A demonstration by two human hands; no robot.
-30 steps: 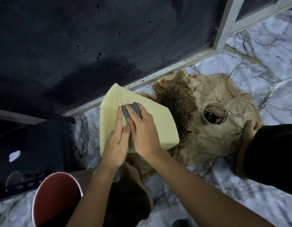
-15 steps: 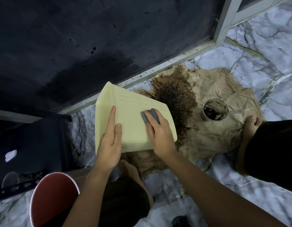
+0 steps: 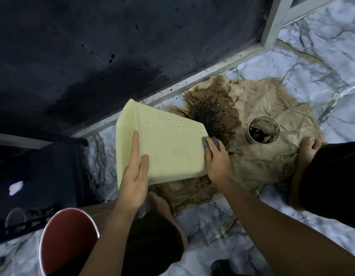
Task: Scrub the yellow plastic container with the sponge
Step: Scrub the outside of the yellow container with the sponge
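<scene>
Where the yellow container [image 3: 168, 148] sits: tipped on its side between both hands, over the stained cloth [image 3: 262, 162].
Left hand [image 3: 135, 172]: fingers straight, pressed flat on the container's upturned face.
Right hand [image 3: 217, 159]: curled round the grey sponge [image 3: 206, 144] at the container's right edge.
Beyond the right hand: cup [image 3: 262, 132] of dark liquid.

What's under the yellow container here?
A stained brown cloth spreads out from beneath the yellow container on its right and near edges, over marble floor. Whatever lies directly below its middle is covered.
</scene>
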